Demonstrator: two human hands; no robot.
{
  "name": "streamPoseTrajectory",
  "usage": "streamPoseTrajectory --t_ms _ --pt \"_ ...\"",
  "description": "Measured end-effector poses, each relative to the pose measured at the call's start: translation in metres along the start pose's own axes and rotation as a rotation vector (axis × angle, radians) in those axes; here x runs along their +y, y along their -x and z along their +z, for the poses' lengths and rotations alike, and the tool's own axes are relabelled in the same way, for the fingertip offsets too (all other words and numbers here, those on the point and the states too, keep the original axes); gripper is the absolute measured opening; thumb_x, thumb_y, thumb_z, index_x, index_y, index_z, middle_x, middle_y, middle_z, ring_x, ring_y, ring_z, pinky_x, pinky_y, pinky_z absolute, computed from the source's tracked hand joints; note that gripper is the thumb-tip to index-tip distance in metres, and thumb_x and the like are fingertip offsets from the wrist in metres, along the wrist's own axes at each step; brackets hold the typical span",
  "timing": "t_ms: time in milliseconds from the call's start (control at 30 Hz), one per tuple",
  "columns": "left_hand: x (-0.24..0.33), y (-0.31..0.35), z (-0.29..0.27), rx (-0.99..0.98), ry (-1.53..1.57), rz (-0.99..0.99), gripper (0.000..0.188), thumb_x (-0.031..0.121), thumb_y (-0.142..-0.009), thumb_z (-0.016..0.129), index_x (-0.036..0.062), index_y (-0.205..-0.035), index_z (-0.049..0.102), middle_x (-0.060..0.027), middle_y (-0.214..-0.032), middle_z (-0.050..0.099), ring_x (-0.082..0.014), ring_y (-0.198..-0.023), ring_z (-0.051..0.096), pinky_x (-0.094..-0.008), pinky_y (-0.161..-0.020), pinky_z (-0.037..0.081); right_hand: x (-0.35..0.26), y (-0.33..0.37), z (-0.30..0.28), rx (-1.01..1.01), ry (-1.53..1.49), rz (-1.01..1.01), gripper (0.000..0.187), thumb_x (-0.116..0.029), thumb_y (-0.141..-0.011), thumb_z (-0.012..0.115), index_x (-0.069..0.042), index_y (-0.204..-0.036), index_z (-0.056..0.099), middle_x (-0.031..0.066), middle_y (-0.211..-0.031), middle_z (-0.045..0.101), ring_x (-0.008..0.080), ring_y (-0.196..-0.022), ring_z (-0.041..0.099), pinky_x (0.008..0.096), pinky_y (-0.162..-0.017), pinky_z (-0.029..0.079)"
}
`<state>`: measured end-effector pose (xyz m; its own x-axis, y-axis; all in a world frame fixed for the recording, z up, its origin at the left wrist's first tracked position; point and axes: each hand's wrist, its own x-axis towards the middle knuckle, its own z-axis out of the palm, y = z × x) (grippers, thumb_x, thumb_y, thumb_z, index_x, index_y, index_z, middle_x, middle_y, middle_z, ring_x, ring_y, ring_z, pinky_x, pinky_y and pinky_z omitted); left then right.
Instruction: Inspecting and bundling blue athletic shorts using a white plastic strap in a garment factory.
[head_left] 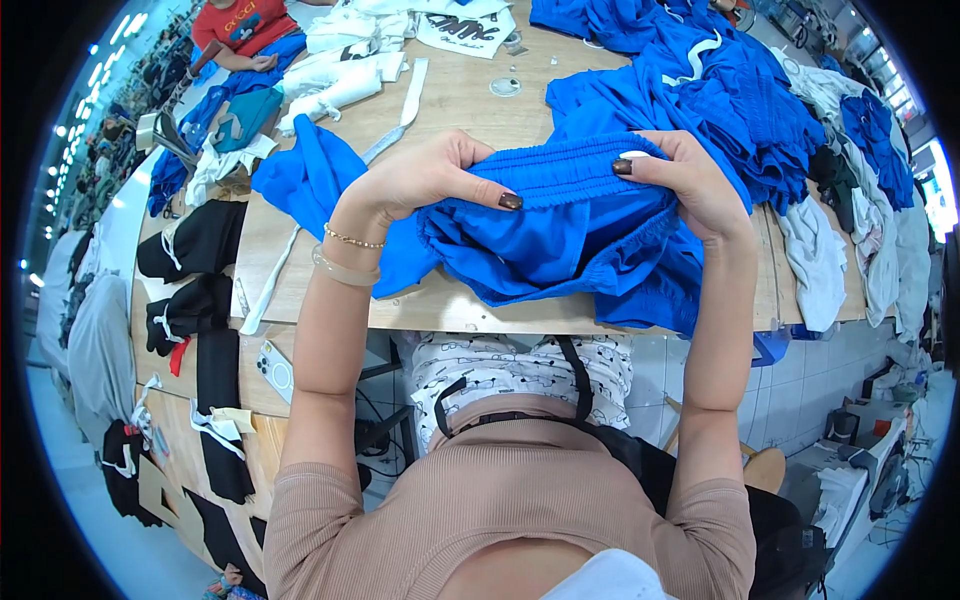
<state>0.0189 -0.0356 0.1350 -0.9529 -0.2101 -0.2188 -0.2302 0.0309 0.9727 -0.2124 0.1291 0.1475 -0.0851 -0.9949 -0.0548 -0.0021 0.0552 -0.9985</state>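
Blue trousers with a gathered elastic waistband (560,172) are held up over the near edge of the table. My left hand (440,180) is closed on the left end of the waistband, thumb on top. At its right end my right hand (690,185) grips the band between thumb and fingers. A small white bit shows beside the right thumb; I cannot tell what it is. The waist opening faces me, and the blue cloth (520,255) hangs in folds below the band. One blue leg (305,175) spreads over the table to the left.
A large heap of blue garments (690,95) lies at the far right. White cloth pieces (350,85) and a white strip (408,105) are at the far left. Rolled black bundles (195,240) and a phone (274,370) lie left. A person in red (245,30) sits across the table.
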Motion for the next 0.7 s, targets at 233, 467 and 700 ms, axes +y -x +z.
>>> streamPoseTrajectory --t_ms 233,467,700 --pt "-0.0087 -0.0039 0.0019 0.026 -0.046 0.062 0.024 0.017 -0.076 0.075 -0.0011 -0.090 0.070 -0.0003 -0.080 0.066 -0.0039 -0.072 0.054 -0.0177 -0.064 0.042 0.0037 0.0013 -0.0012 0.007 -0.009 0.032 0.017 -0.012 -0.079 0.066 0.001 -0.090 0.067 0.0027 -0.084 0.067 0.0041 -0.073 0.057 0.0170 -0.071 0.043" --pt "-0.0082 -0.0017 0.0027 0.018 -0.030 0.040 0.026 0.018 -0.077 0.075 -0.0015 -0.092 0.069 -0.0008 -0.082 0.066 -0.0042 -0.073 0.055 -0.0178 -0.063 0.042 0.0080 0.0030 -0.0041 0.007 -0.023 0.045 0.018 -0.012 -0.078 0.067 0.001 -0.090 0.067 0.0014 -0.083 0.066 0.0036 -0.074 0.056 0.0172 -0.071 0.043" --pt "-0.0089 0.0007 0.0019 0.041 0.011 0.036 0.026 0.014 -0.077 0.072 -0.0031 -0.096 0.066 -0.0014 -0.084 0.066 -0.0044 -0.074 0.056 -0.0171 -0.065 0.044 0.0035 0.0088 0.0021 -0.034 0.155 0.005 0.019 -0.015 -0.073 0.070 -0.001 -0.085 0.066 -0.0021 -0.078 0.062 0.0031 -0.069 0.050 0.0177 -0.065 0.039"
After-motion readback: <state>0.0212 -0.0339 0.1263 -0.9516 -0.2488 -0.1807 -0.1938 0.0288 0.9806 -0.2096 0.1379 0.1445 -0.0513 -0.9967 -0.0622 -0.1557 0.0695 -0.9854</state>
